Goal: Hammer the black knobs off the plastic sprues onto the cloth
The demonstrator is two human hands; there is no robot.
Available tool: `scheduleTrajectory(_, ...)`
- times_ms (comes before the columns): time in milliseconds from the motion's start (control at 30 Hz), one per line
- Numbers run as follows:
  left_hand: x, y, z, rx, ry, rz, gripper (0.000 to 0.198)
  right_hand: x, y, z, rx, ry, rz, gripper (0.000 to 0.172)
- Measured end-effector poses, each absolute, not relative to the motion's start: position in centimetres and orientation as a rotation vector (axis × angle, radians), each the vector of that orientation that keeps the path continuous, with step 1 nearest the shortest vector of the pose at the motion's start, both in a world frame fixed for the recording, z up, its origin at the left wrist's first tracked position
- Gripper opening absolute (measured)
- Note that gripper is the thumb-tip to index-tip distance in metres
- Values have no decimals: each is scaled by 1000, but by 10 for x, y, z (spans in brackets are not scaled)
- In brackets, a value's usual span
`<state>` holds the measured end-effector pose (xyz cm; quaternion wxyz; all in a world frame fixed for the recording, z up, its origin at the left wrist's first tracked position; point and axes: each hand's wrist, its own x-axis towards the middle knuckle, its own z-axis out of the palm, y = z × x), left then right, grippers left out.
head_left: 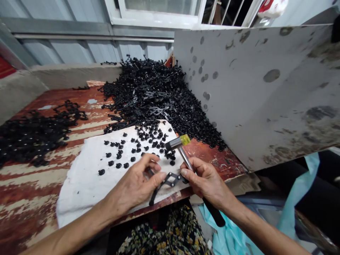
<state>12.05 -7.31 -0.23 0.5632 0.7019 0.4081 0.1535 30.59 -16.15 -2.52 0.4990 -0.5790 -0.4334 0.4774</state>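
Note:
A black jointed linkage with shiny rivets is stretched between my two hands, over the front edge of a white cloth. My left hand pinches its left part with thumb and fingers. My right hand grips its right end and also holds a small hammer, its head of metal with a yellow face raised above the cloth and its black handle pointing down. Many small black round-headed pieces are scattered on the cloth beyond my hands.
A large heap of black linkages lies behind the cloth, a smaller pile at left on the worn red table. A stained grey panel rises along the right. Light-blue plastic hangs below.

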Motion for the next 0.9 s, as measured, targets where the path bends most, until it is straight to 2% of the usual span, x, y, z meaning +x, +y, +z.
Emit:
scheduleTrajectory(100, 118, -79, -5, 1156, 1014, 482, 59, 303, -158, -24, -1374, -967, 1173, 21)
scheduleTrajectory(200, 124, -87, -2, 913, 942, 419, 67, 297, -155, -22, -1336, -933, 1234, 24)
scheduleTrajectory(500, 140, -69, 3, 1091, 868, 188, 51, 296, -155, -23, -1315, -1023, 1279, 28)
scheduleTrajectory(700, 147, -63, -3, 1065, 965, 336, 46, 306, -160, -23, -1365, -1021, 1228, 28)
scheduleTrajectory(900, 156, -63, 0, 1012, 1119, 425, 20, 319, -167, -35, -1369, -904, 1213, 34)
